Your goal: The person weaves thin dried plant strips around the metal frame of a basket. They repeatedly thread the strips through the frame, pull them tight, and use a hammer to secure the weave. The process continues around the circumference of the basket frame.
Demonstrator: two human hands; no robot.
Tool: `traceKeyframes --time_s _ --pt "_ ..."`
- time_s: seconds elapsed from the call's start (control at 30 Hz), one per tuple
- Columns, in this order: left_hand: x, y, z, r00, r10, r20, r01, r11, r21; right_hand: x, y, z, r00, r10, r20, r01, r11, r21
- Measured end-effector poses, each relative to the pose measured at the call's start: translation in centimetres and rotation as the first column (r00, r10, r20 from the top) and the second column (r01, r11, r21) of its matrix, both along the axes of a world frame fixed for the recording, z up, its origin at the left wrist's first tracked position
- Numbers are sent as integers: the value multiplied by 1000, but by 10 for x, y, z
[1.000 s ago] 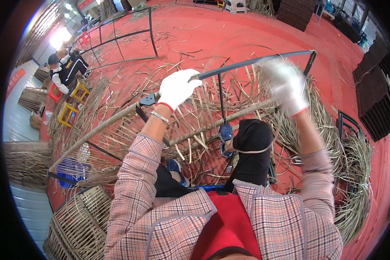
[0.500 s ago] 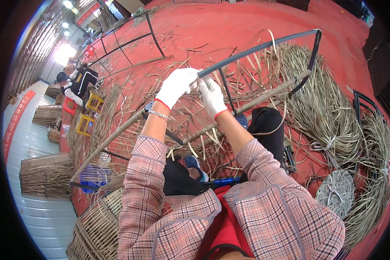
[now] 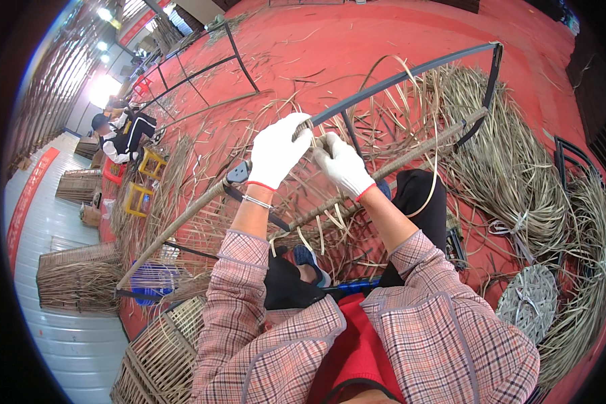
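Both my hands wear white gloves. My left hand (image 3: 276, 149) grips the top bar of a dark metal frame (image 3: 411, 74), at the spot where its rattan wrapping ends. Close beside it, my right hand (image 3: 341, 163) pinches a thin rattan strip (image 3: 432, 145) that loops up over the bar and down to the right. The frame's left half (image 3: 175, 229) is wrapped in tan rattan. A lower wrapped crossbar (image 3: 417, 151) runs under my right hand.
Loose rattan strips (image 3: 512, 175) lie heaped on the red floor at right, with a round woven disc (image 3: 532, 299) near my right elbow. Woven baskets (image 3: 155, 357) stand lower left. A seated person (image 3: 124, 135) works at far left by yellow stools (image 3: 141, 195). Another bare frame (image 3: 202, 67) stands behind.
My right hand has come down from the far right of the bar to sit beside my left hand, now holding the strip. The view has swung slightly.
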State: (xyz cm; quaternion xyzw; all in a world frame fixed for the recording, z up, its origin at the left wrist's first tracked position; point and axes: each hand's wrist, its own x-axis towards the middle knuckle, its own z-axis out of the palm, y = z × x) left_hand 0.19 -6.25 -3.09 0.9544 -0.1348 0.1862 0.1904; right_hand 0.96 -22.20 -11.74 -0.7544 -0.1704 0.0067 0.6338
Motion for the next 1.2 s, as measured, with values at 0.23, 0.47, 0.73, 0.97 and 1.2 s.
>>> traceKeyframes --time_s 0.23,0.47,0.73,0.97,1.2 --pt "-3 -6 0 990 -48 130 45 999 24 6 0 -13 975 -78 208 90 995 -46" --pt "-1 -5 -2 991 -14 133 8 999 45 17 10 -35 990 -48 134 35 994 100" --pt "0 -7 -1 996 18 83 -28 991 131 -30 -42 -13 945 -24 326 49 996 -70" --pt "0 -12 7 993 115 -28 -107 974 198 5 -17 37 909 331 254 -393 473 789" --pt "3 -15 3 996 81 33 -86 979 184 -4 -2 -8 958 260 120 -255 588 768"
